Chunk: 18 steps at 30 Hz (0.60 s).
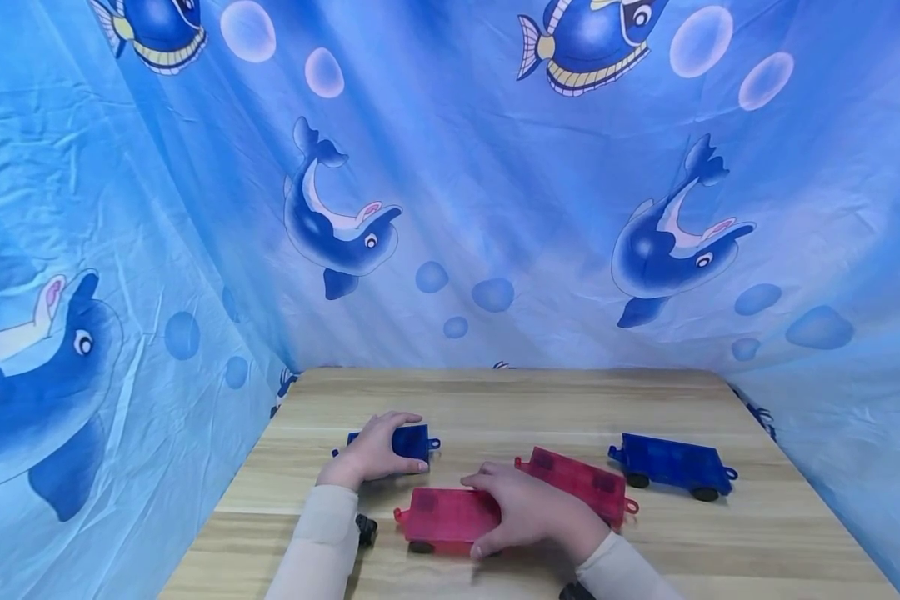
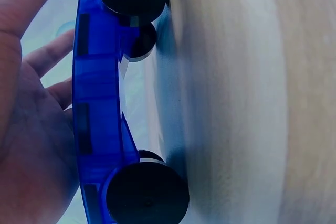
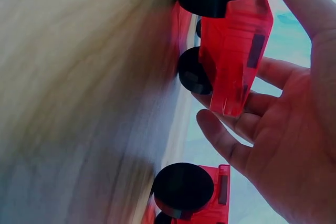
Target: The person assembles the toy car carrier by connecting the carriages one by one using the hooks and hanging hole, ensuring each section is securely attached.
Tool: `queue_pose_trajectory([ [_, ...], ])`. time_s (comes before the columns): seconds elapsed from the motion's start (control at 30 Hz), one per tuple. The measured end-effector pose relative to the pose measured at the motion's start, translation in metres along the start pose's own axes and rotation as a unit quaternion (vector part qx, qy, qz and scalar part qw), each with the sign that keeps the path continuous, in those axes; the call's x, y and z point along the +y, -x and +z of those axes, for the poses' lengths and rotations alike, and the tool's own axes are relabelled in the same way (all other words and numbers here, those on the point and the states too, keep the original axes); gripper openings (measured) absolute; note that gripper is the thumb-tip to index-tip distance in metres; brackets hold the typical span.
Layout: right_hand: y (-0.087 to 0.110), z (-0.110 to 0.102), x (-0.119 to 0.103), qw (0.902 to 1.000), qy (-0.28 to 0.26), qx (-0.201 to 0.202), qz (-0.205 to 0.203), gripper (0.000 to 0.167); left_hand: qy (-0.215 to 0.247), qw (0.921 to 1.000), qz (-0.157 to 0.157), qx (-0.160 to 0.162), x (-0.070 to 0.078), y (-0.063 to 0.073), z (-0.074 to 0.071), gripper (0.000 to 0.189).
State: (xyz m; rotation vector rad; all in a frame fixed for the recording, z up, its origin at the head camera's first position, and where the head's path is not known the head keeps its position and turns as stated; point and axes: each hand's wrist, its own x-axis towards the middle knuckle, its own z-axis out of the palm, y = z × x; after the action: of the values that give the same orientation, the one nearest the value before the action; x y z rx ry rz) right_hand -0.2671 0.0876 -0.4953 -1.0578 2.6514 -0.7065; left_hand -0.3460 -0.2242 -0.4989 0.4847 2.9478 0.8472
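Observation:
On the left of the table, my left hand (image 1: 375, 450) spans a blue toy train car (image 1: 411, 442), with the thumb on its near side and fingers over its far side. In the left wrist view the car's translucent blue side (image 2: 97, 87) and black wheels (image 2: 147, 192) show close to the wood. My right hand (image 1: 532, 508) grips the right end of a red toy train car (image 1: 446, 517), thumb at the near side and fingers behind. Its wheels are at the table in the right wrist view. Just behind that hand lies a second red car (image 1: 570, 477), partly covered by it.
Another blue train car (image 1: 671, 462) stands at the right, angled, with a hook on one end and a ring on the other. The wooden table (image 1: 495, 400) ends at a blue sea-print curtain (image 1: 450, 208) behind and at both sides.

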Motion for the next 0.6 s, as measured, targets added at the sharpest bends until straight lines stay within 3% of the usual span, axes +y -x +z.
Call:
queue_pose_trajectory([
  [0.23,0.0009,0.002,0.0004,0.9997,0.023,-0.011,-0.001,0.096,-0.015,0.9998,0.013,-0.005,-0.0013,0.001,0.0015,0.088],
  [0.4,-0.0008,0.0028,0.0021,0.9994,0.031,0.001,-0.018,0.09,-0.001,0.9997,0.021,-0.007,-0.0013,0.0004,0.0,0.081],
  [0.6,-0.0023,0.0028,0.0014,0.9997,0.02,0.012,0.004,0.088,0.023,0.9997,0.008,0.0,-0.0045,0.0009,-0.0024,0.079],
])
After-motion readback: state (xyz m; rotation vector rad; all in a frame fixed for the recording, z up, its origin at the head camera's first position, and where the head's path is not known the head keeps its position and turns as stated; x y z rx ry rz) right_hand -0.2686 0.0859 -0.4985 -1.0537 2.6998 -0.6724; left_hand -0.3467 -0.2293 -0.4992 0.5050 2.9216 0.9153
